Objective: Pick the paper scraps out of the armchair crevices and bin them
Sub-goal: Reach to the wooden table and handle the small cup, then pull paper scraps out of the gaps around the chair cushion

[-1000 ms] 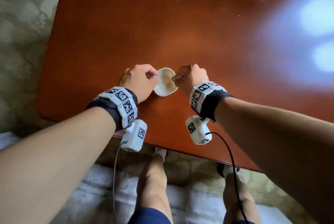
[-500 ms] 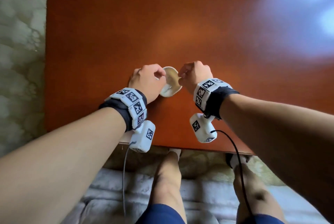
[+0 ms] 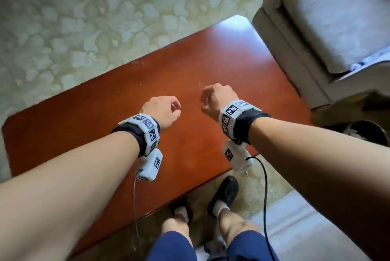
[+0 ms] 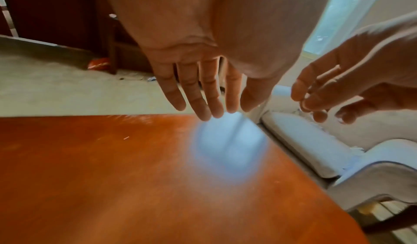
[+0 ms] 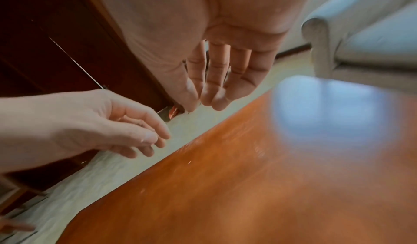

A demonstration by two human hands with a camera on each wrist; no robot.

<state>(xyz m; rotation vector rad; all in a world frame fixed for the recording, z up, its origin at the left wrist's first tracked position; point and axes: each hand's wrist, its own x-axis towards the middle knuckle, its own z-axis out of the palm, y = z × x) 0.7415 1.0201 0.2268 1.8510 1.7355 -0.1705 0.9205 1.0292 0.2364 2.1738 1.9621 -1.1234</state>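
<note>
A pale grey armchair [image 3: 329,20] stands past the table's far right corner. Whitish paper scraps [image 3: 356,65] show in the crevice between its seat cushion and its near arm. A dark round bin [image 3: 367,134] sits on the floor at the right edge, with something white inside. My left hand [image 3: 164,111] and right hand [image 3: 215,98] hover side by side over the red-brown table [image 3: 105,113], both empty. In the left wrist view the left hand's fingers [image 4: 203,94] hang straight and relaxed. The right wrist view shows the right hand's fingers [image 5: 212,87] loosely extended.
Patterned pale green carpet [image 3: 84,18] surrounds the table. My legs and black shoes [image 3: 225,193] stand at its near edge, with a pale seat [image 3: 306,229] behind them. Dark wooden furniture [image 5: 56,42] stands beyond the carpet.
The white cup that both hands held on the table is gone from view. Both hands have lifted, empty. The view has swung right, bringing the armchair and the bin into sight.
</note>
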